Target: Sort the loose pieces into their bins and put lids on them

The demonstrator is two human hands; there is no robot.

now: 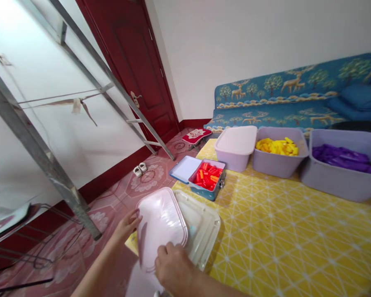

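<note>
Both my hands hold a pale pink plastic lid (160, 229) at the near left corner of the table. My left hand (127, 225) grips its left edge and my right hand (173, 266) grips its near edge. The lid is tilted over a clear plastic lid or tray (204, 227) lying on the yellow patterned tablecloth (281, 239). Just beyond stands a small open blue tin (207, 177) filled with red pieces, its lid folded out to the left.
At the back of the table stand a lidded lilac bin (236, 148), a bin of yellow pieces (278, 150) and a bin of purple pieces (343, 163). A metal ladder (43, 156) leans at left. A blue sofa (297, 99) is behind.
</note>
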